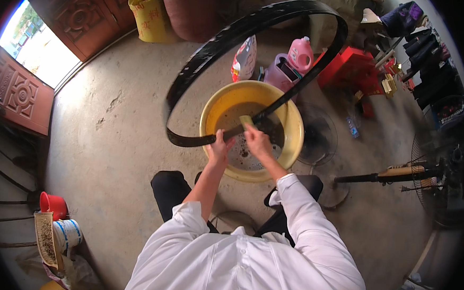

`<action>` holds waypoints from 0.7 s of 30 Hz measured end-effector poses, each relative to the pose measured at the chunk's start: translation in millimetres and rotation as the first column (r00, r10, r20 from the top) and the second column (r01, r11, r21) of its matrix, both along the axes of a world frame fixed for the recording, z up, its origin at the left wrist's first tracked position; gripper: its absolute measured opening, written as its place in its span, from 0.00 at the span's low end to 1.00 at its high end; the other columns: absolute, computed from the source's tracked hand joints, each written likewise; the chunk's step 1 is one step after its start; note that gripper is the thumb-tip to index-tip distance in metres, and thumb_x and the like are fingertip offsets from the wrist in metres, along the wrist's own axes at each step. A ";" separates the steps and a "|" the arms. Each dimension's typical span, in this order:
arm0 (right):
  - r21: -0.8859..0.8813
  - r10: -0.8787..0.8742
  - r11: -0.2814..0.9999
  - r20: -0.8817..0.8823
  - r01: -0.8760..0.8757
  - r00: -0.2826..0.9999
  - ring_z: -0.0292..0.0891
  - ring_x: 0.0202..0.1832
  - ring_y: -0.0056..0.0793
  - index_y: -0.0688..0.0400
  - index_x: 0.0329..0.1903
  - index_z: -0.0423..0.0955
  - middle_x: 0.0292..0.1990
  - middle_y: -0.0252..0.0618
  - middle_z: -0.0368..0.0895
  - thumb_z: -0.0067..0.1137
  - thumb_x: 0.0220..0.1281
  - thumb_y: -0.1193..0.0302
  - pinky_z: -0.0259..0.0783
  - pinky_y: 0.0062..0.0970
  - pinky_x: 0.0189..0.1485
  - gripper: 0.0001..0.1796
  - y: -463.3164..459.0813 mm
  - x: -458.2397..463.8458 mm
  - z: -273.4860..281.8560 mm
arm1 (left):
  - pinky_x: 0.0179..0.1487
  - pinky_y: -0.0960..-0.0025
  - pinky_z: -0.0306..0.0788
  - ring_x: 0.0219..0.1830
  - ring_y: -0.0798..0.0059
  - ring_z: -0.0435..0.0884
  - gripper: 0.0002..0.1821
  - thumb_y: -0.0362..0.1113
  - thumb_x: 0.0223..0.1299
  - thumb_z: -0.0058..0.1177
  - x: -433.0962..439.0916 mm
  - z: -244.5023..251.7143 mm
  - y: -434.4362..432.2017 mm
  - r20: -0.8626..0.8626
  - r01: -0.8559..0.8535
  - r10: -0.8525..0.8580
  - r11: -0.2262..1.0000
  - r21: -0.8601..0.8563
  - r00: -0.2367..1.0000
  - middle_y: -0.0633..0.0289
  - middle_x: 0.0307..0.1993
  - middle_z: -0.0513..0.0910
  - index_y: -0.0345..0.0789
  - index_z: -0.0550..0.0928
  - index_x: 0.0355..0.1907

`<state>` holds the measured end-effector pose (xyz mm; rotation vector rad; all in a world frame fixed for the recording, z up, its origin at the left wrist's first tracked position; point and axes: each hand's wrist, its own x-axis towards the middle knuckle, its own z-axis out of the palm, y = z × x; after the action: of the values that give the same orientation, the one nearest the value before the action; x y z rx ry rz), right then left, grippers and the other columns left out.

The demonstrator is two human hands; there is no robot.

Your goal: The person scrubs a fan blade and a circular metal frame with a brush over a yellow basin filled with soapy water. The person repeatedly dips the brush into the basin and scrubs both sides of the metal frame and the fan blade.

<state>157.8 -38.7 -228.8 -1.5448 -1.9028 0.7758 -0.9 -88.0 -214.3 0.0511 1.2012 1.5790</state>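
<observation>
A large black hoop-shaped band (193,69), wet and shiny in places, rises above a yellow plastic basin (298,139). My left hand (218,146) grips the band's lower edge at the basin's left side. In my right hand (257,141) is a small yellowish-green pad or brush (246,122), held against the band over the basin. Murky water (247,152) with foam and dark bits lies in the basin. The exact kind of the band cannot be told.
Behind the basin stand a pink jug (301,53), a purple container (278,74) and a white-and-red bag (245,60). Red boxes (352,68) lie at the upper right. A standing fan (433,173) is at the right; a red bucket (53,205) stands at the left.
</observation>
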 end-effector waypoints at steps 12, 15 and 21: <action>-0.656 -0.460 0.716 -0.185 0.239 0.868 0.83 0.39 0.38 0.51 0.67 0.75 0.38 0.50 0.85 0.49 0.72 0.64 0.76 0.33 0.43 0.23 2.5 31.9 -28.5 | 0.40 0.61 0.88 0.39 0.65 0.86 0.12 0.32 0.75 0.50 4.2 18.3 13.7 -0.186 -0.061 0.063 0.998 0.016 0.981 0.58 0.48 0.81 0.37 0.70 0.57; -0.265 -0.307 0.938 -0.335 0.224 0.891 0.74 0.26 0.22 0.55 0.66 0.76 0.32 0.36 0.84 0.52 0.72 0.64 0.72 0.27 0.33 0.23 -28.3 6.6 -1.7 | 0.41 0.60 0.88 0.39 0.65 0.86 0.12 0.33 0.75 0.50 3.7 11.8 16.6 -0.225 -0.074 0.086 0.995 0.060 0.971 0.58 0.48 0.81 0.34 0.71 0.56; 0.213 0.156 0.967 -0.072 -0.138 0.985 0.85 0.31 0.51 0.48 0.62 0.79 0.30 0.55 0.84 0.52 0.72 0.61 0.78 0.43 0.33 0.20 -24.3 -18.9 28.1 | 0.43 0.59 0.88 0.43 0.65 0.84 0.12 0.34 0.74 0.51 2.9 2.4 8.4 -0.218 -0.007 0.011 1.000 0.019 0.976 0.57 0.47 0.81 0.31 0.73 0.54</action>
<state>138.9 -63.1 -200.8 -1.2348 -1.9811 0.6713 1.9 -79.7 -211.9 0.2366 1.3574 1.6235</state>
